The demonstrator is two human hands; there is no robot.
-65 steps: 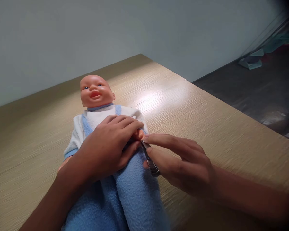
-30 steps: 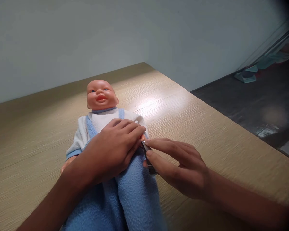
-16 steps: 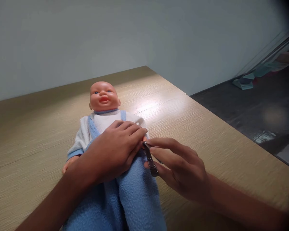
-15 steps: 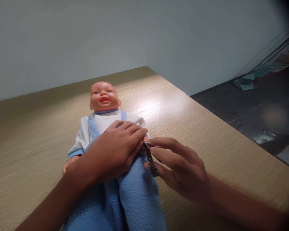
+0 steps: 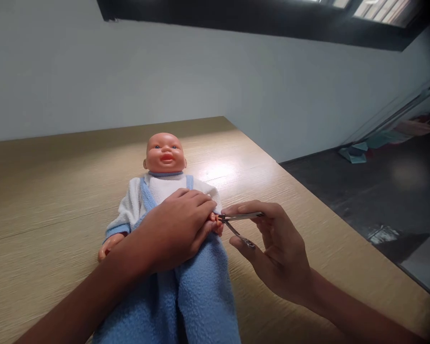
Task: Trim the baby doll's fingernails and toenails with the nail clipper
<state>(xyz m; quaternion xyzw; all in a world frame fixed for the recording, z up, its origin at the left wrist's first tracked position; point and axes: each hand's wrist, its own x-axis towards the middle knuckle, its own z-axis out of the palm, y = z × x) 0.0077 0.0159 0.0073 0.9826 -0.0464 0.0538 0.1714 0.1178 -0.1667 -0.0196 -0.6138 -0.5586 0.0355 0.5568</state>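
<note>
In the head view, one silver metal nail clipper (image 5: 241, 217) is in the grip of the right hand (image 5: 281, 253), its two slim arms spread in a sideways V. The upper arm lies along the underside of the index finger, and the lower arm ends just by the thumb, so finger and thumb stand apart with the tool between them. Its joined end points away from the palm and meets the small orange-pink plastic hand (image 5: 214, 218) of one bald baby doll (image 5: 166, 186); whether the cutting edges touch it is too small to tell. The left hand (image 5: 181, 229) lies across the belly, its grip closed around that same small hand, with the index finger above and the thumb below. The doll is on its back, dressed in a white fleecy top with two light-blue straps and blue fleecy trousers with two legs; its second plastic hand (image 5: 111, 246) rests at its other side, near the left forearm. One pale wood-grain table (image 5: 329, 248) carries the doll. Behind it rises a grey-white wall (image 5: 236, 71), with one dark-framed window (image 5: 380, 10) at the top, and to the right is a dark, glossy floor (image 5: 326, 177).
</note>
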